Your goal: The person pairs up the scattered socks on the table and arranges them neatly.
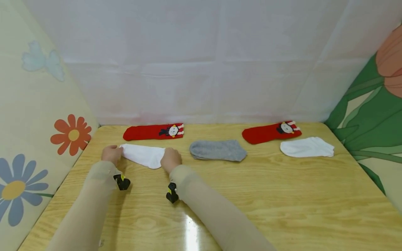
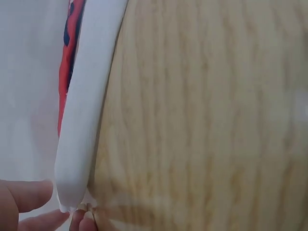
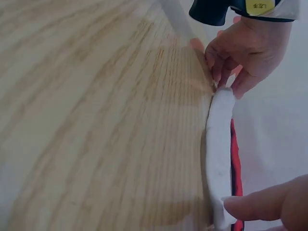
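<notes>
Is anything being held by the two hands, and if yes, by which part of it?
The white sock on the left, by its two ends: the left hand at its left end, the right hand at its right end.

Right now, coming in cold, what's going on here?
A person's left hand and right hand hold opposite ends of a white sock at the left side of a wooden table. Just beyond it lies a red sock with a cartoon figure. A grey sock lies near the middle; farther right are a second red sock and a second white sock.
</notes>
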`<action>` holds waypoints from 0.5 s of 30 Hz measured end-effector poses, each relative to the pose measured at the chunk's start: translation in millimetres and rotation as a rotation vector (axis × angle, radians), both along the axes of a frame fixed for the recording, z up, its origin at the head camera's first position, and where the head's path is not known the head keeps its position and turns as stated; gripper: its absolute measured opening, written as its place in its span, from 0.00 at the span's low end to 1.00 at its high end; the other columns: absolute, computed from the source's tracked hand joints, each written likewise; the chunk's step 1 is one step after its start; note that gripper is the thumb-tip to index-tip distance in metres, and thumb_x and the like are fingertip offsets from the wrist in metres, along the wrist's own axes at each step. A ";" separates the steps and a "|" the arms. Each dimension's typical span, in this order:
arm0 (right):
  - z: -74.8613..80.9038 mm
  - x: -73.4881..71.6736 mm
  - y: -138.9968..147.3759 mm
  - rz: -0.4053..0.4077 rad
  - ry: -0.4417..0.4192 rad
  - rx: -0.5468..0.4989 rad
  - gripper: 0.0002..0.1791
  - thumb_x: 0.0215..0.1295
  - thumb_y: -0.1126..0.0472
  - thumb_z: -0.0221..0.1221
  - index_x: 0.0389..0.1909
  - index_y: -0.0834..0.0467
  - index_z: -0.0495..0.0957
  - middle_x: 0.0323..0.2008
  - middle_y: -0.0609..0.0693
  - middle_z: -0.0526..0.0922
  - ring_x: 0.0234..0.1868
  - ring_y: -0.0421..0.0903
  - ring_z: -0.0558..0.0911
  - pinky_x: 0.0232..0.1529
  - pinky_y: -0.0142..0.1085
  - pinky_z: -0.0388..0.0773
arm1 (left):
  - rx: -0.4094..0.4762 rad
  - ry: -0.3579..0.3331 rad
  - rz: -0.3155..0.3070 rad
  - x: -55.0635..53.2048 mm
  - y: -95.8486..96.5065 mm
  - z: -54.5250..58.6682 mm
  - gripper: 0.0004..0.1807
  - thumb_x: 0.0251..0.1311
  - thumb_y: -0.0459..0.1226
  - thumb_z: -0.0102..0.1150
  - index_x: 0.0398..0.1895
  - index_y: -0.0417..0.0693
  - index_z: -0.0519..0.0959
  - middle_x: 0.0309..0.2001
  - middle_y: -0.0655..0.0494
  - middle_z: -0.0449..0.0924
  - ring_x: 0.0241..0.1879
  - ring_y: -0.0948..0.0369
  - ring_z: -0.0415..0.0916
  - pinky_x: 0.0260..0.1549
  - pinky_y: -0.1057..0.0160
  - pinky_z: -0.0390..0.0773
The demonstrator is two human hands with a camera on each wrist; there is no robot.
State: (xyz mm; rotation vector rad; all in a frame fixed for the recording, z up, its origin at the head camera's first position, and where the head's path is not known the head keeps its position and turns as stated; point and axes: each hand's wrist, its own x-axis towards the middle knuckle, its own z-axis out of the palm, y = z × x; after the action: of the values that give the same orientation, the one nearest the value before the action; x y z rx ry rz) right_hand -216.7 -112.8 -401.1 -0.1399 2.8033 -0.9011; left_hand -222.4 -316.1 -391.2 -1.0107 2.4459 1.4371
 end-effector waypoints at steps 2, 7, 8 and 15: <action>-0.3 -1.9 -2.2 0.004 0.013 0.060 0.10 0.63 0.66 0.59 0.43 0.61 0.84 0.41 0.53 0.85 0.46 0.51 0.82 0.47 0.39 0.78 | 0.005 0.000 -0.009 -1.9 -0.1 -0.9 0.30 0.75 0.39 0.38 0.74 0.33 0.49 0.74 0.35 0.48 0.71 0.43 0.50 0.68 0.48 0.56; -1.0 -4.9 -7.1 -0.006 0.003 0.134 0.08 0.63 0.64 0.59 0.39 0.60 0.84 0.40 0.52 0.85 0.45 0.49 0.83 0.46 0.37 0.78 | -0.002 0.003 -0.025 -5.5 0.0 -5.5 0.29 0.74 0.39 0.40 0.72 0.31 0.55 0.71 0.34 0.54 0.67 0.44 0.56 0.66 0.50 0.60; -1.3 -5.3 -7.5 -0.008 0.001 0.138 0.08 0.64 0.64 0.58 0.39 0.60 0.84 0.40 0.52 0.85 0.46 0.49 0.83 0.47 0.37 0.78 | -0.005 0.006 -0.025 -6.0 0.0 -6.3 0.29 0.74 0.39 0.41 0.71 0.31 0.56 0.70 0.34 0.55 0.66 0.44 0.57 0.66 0.49 0.60; -3.3 -7.8 -5.1 -0.021 -0.018 0.084 0.07 0.63 0.65 0.58 0.38 0.62 0.83 0.40 0.53 0.85 0.45 0.50 0.83 0.47 0.38 0.78 | -0.010 0.009 0.007 -6.8 2.0 -6.8 0.25 0.73 0.35 0.42 0.68 0.29 0.60 0.67 0.32 0.60 0.61 0.45 0.62 0.63 0.50 0.64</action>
State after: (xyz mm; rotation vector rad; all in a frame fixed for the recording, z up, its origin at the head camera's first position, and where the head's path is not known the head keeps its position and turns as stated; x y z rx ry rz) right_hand -224.5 -117.8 -404.4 -0.0896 2.8249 -0.7838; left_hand -229.2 -314.2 -397.9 -1.0175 2.4608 1.4361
